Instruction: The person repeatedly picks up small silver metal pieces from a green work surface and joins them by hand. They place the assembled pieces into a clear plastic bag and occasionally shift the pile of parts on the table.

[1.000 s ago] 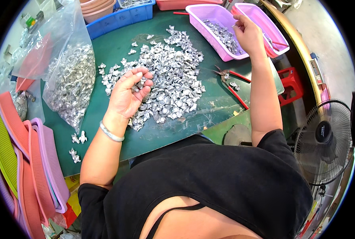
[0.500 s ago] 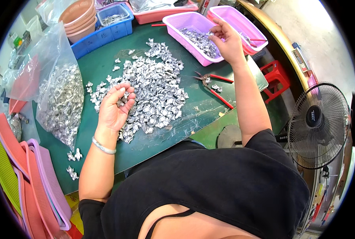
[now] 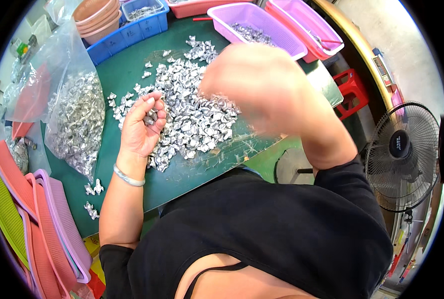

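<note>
A heap of small silvery metal castings (image 3: 192,119) spreads over the green tabletop (image 3: 177,184). At its left side my left hand (image 3: 144,122) is curled, palm up, around a few of these metal castings. My right hand (image 3: 257,82) is smeared by motion above the heap's right part; its fingers and anything in them cannot be made out. Beyond it, a purple basket (image 3: 294,42) holds more castings. The red-handled pliers seen earlier are hidden behind my right hand and forearm.
At the left stands a clear bag (image 3: 77,124) full of castings, with loose pieces near it. Stacked baskets (image 3: 57,224) crowd the lower left. A blue bin (image 3: 132,40) and brown pots (image 3: 97,17) are at the back. Right are pink baskets (image 3: 327,47), a stool (image 3: 350,92) and a fan (image 3: 401,149).
My right hand has swung from the purple basket back left and nearer, over the heap. My left hand stays nearly in place, with castings now showing in its palm. The view has shifted slightly.
</note>
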The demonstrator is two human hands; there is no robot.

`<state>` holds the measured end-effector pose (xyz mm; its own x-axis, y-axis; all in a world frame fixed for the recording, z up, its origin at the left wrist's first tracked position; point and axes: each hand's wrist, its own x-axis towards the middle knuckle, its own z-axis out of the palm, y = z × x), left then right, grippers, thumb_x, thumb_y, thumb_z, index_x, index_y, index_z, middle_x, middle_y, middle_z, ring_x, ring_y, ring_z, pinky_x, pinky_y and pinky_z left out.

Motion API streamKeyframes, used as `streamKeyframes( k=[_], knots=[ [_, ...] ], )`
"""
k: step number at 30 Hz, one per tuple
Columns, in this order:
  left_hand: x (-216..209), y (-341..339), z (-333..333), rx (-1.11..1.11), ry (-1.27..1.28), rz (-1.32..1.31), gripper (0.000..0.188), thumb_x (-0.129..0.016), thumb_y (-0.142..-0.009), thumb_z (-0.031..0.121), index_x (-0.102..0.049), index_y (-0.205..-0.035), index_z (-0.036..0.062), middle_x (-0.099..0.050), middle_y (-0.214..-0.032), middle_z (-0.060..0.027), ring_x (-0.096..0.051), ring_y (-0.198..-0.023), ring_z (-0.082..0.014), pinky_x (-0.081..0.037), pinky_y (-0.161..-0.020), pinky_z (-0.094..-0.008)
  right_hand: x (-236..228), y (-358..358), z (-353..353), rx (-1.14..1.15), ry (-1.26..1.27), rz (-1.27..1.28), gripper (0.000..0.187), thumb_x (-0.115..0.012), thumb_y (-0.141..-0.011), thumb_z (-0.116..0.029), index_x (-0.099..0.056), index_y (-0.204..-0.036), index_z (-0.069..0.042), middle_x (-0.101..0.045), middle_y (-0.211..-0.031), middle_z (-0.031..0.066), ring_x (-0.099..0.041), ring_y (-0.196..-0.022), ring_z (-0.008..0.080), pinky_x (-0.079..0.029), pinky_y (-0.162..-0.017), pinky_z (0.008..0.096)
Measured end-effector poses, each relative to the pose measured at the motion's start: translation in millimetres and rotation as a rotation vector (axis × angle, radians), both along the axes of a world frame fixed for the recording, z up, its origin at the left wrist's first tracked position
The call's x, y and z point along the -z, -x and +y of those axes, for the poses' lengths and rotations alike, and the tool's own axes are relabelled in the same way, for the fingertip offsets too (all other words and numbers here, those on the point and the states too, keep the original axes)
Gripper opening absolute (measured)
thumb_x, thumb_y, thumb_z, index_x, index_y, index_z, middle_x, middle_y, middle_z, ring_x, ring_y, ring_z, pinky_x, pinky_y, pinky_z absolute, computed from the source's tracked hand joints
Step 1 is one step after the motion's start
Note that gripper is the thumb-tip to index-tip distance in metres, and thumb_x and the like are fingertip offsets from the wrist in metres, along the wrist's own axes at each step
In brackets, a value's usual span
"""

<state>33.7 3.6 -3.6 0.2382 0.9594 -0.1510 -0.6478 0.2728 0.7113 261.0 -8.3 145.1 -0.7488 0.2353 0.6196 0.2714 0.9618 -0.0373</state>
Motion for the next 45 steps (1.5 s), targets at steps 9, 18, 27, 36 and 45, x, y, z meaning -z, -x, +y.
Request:
streamKeyframes(
  k=[9,18,27,36,45],
  knots=[
    [-2.6,11.3,3.2,0.057,0.080,-0.123,0.018,-0.051,-0.085,0.011,-0.055,-0.096,-0.0016,-0.053,-0.078,-0.0048,-0.049,-0.065,-0.0120,-0.039,-0.048,-0.0183,-26.2,52.0,-106.5,-0.361,0.026,-0.493,0.023,-0.055,-0.056,-0.002,-0.059,-0.079,-0.004,-0.057,-0.074,0.0094,-0.057,-0.066,0.0256,-0.046,-0.055,0.0334],
    [-2.6,18.4,3.2,-0.027,0.039,-0.078,0.016,-0.055,-0.082,0.011,-0.057,-0.094,0.0010,-0.055,-0.076,-0.0038,-0.050,-0.064,-0.0116,-0.038,-0.047,-0.0178,-22.9,57.8,-118.2,-0.449,0.098,-0.583,0.023,-0.058,-0.056,-0.006,-0.059,-0.079,-0.004,-0.057,-0.071,0.0086,-0.057,-0.063,0.0247,-0.045,-0.052,0.0343],
    [2.6,27.0,2.8,-0.017,0.018,-0.119,0.015,-0.053,-0.083,0.010,-0.056,-0.094,-0.0005,-0.054,-0.076,-0.0056,-0.051,-0.065,-0.0121,-0.038,-0.046,-0.0162,-32.5,65.1,-118.7,-0.420,0.149,-0.639,0.023,-0.060,-0.057,-0.009,-0.058,-0.079,-0.005,-0.056,-0.068,0.0078,-0.056,-0.060,0.0238,-0.043,-0.049,0.0352],
    [-4.5,22.3,3.8,0.011,-0.022,-0.144,0.013,-0.054,-0.082,0.012,-0.056,-0.090,0.0005,-0.051,-0.067,-0.0019,-0.048,-0.060,-0.0121,-0.038,-0.047,-0.0189,-49.0,68.0,-88.5,-0.176,0.257,-0.766,0.023,-0.062,-0.058,-0.012,-0.058,-0.080,-0.006,-0.056,-0.064,0.0070,-0.056,-0.056,0.0229,-0.042,-0.046,0.0360],
    [-9.7,19.8,12.1,-0.137,0.047,-0.097,0.019,-0.046,-0.087,0.013,-0.053,-0.098,-0.0016,-0.054,-0.079,-0.0067,-0.051,-0.065,-0.0154,-0.041,-0.050,-0.0221,100.3,43.4,53.6,0.143,0.614,-0.082,0.021,-0.058,-0.074,-0.005,-0.058,-0.095,-0.004,-0.059,-0.076,0.0106,-0.057,-0.071,0.0294,-0.046,-0.065,0.0369]
  ],
)
